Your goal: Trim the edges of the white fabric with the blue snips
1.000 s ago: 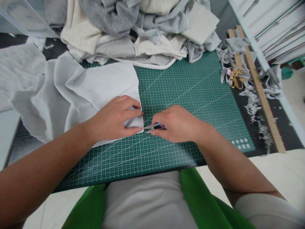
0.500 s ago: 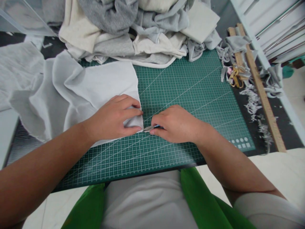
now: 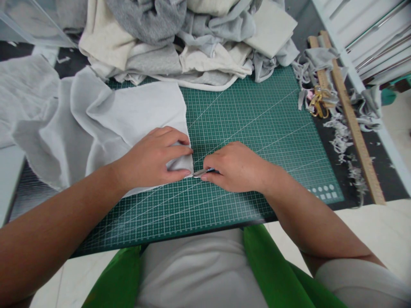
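Note:
My left hand [image 3: 156, 158] rests on a piece of light grey fabric [image 3: 150, 102], pressing it near the front right corner. Its thumb lies at that corner, apart from the curved fingers at the right edge. Small metal thread snips [image 3: 203, 172] point left from my right hand [image 3: 237, 167], which is closed around them. Their tip meets the fabric corner beside my left thumb. Most of the snips' body is hidden in my palm. Beneath the fabric lies a green cutting mat [image 3: 244, 115] with a white grid.
A heap of grey and cream fabric [image 3: 154, 25] covers the mat's far side. On the right lie wooden rulers [image 3: 356, 124], gold-handled scissors [image 3: 317, 105] and fabric scraps [image 3: 340, 137]. A clear plastic bin [image 3: 38, 21] stands at the far left. The table's front edge runs close to my body.

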`<state>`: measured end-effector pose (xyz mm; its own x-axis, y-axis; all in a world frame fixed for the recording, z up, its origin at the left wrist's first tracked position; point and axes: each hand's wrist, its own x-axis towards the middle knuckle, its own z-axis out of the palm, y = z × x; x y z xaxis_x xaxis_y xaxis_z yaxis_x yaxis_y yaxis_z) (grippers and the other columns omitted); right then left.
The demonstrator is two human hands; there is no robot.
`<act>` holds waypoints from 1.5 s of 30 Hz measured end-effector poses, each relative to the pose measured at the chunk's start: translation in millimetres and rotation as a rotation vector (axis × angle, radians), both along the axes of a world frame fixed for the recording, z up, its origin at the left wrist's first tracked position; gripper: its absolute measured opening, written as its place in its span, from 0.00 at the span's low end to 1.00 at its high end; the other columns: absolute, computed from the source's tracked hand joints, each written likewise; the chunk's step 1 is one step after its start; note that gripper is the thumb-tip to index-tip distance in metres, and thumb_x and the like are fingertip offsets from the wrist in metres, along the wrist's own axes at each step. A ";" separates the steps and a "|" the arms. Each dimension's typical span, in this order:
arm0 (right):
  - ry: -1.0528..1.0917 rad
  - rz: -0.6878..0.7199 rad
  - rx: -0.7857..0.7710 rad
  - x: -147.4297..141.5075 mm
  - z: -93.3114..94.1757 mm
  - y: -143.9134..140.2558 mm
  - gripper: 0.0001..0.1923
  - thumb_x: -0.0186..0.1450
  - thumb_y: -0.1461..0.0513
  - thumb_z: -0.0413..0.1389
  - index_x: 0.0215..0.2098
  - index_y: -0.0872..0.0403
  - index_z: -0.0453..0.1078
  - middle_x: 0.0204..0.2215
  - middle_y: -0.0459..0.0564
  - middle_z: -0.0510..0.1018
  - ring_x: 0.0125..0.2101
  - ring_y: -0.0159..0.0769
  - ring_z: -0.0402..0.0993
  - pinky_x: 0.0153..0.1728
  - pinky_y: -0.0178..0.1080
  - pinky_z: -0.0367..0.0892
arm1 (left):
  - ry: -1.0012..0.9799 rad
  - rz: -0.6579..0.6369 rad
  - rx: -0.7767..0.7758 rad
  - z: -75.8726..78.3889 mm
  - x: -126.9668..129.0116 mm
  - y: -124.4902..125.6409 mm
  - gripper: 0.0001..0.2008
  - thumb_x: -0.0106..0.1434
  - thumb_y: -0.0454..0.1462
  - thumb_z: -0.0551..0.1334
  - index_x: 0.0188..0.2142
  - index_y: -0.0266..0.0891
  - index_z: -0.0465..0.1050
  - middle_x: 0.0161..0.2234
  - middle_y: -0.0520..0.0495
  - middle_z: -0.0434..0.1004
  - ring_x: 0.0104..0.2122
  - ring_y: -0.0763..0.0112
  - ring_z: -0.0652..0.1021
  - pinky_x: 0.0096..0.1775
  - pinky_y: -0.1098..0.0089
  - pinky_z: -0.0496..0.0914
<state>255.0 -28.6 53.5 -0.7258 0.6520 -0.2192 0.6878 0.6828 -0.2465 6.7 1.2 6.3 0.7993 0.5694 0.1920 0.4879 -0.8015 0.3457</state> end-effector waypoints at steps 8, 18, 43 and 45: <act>0.008 0.013 0.014 -0.8 -1.3 -1.1 0.15 0.72 0.53 0.56 0.34 0.53 0.77 0.28 0.48 0.82 0.29 0.37 0.74 0.29 0.40 0.49 | 0.002 0.006 -0.009 0.6 0.3 -0.6 0.17 0.64 0.49 0.66 0.48 0.43 0.78 0.51 0.43 0.77 0.50 0.54 0.77 0.53 0.54 0.70; 0.009 -0.001 -0.003 -1.0 -0.9 -1.0 0.14 0.72 0.54 0.56 0.35 0.53 0.77 0.28 0.48 0.82 0.29 0.38 0.74 0.29 0.40 0.49 | 0.000 -0.010 0.020 -1.0 -0.5 0.0 0.18 0.65 0.49 0.66 0.48 0.41 0.77 0.51 0.42 0.76 0.50 0.54 0.77 0.53 0.54 0.70; 0.016 -0.006 -0.011 0.0 -0.5 -0.7 0.13 0.71 0.54 0.57 0.35 0.53 0.77 0.28 0.48 0.82 0.30 0.39 0.74 0.29 0.40 0.47 | -0.039 -0.026 0.043 -2.2 -1.0 0.0 0.17 0.64 0.47 0.67 0.48 0.40 0.77 0.51 0.42 0.76 0.49 0.54 0.76 0.52 0.53 0.71; 0.015 -0.008 -0.011 0.1 -0.5 -0.5 0.13 0.71 0.54 0.57 0.35 0.53 0.77 0.28 0.48 0.82 0.29 0.39 0.74 0.29 0.40 0.47 | -0.023 -0.027 0.035 -1.0 -0.8 -0.2 0.17 0.65 0.46 0.66 0.49 0.40 0.77 0.51 0.41 0.76 0.50 0.54 0.76 0.52 0.53 0.70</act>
